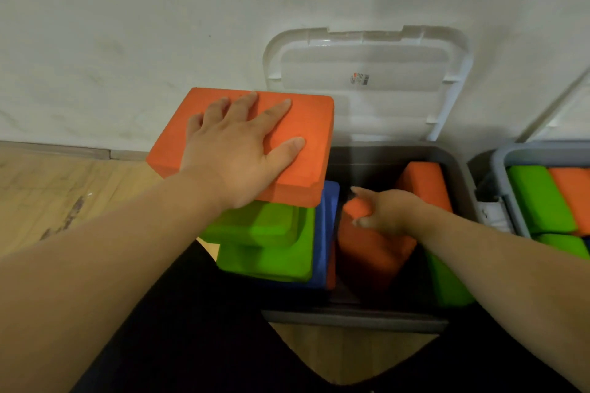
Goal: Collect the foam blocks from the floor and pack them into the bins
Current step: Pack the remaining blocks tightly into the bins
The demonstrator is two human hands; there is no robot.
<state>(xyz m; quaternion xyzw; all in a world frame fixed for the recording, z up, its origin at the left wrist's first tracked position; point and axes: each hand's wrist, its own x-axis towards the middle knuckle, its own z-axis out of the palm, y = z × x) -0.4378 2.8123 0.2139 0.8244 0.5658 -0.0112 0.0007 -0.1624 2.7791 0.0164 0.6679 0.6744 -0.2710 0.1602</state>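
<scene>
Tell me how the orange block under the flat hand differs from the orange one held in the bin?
The top orange block lies flat atop a stack of blocks; the held orange block stands tilted inside the grey bin. The left hand rests flat on the top one; the right hand grips the held one. Both are orange foam.

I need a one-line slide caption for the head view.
Left hand flat on the top orange block; right hand holding a second orange block inside the grey bin.
</scene>
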